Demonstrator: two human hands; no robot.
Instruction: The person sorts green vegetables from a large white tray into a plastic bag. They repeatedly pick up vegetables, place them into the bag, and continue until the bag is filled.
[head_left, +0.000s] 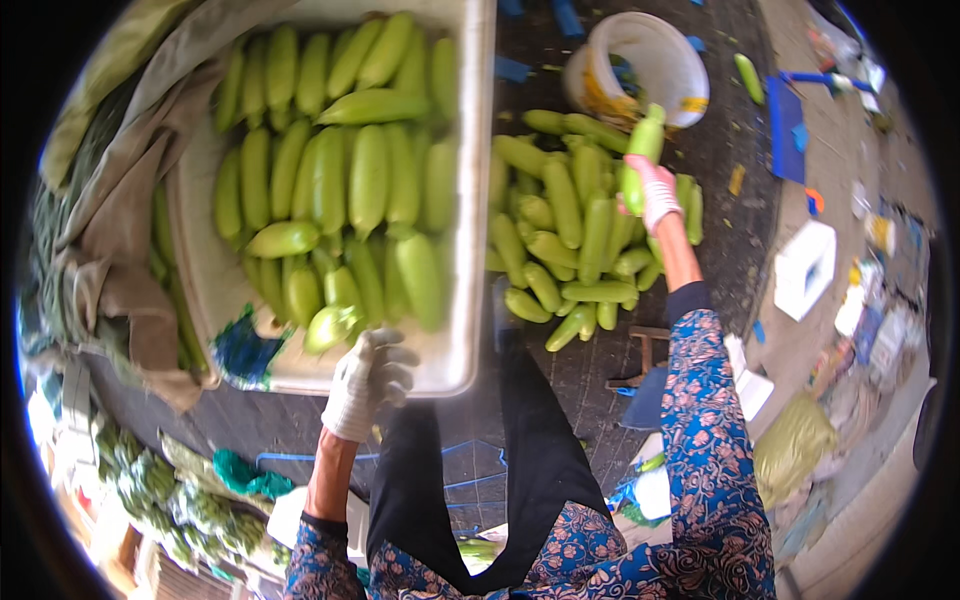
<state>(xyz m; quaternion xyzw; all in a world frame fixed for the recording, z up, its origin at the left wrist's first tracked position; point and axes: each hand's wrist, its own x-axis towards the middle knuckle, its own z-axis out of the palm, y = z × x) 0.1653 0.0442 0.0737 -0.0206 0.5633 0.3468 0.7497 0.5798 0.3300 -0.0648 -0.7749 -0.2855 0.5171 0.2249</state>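
Note:
My right hand (654, 189), in a white and pink glove, is closed around a light green zucchini (646, 139), held above a pile of zucchini (562, 202) on the dark floor. My left hand (373, 379), in a white knitted glove, is near the lower edge of a white foam box (469, 330); its fingers are loosely curled, with nothing seen in them. Rows of zucchini (369, 180) fill much of the box. A paler zucchini (330, 328), partly shiny, lies just beyond my left fingertips. A blue and green checked cloth (247, 349) covers the box's lower left corner.
A white bucket (686, 56) with yellow tape stands beyond the pile. Brown cloth (112, 277) drapes the left side of the box. To the right are a blue panel (784, 131), a white foam piece (805, 270) and a yellow-green bag (795, 446). Bagged green produce (180, 495) lies lower left.

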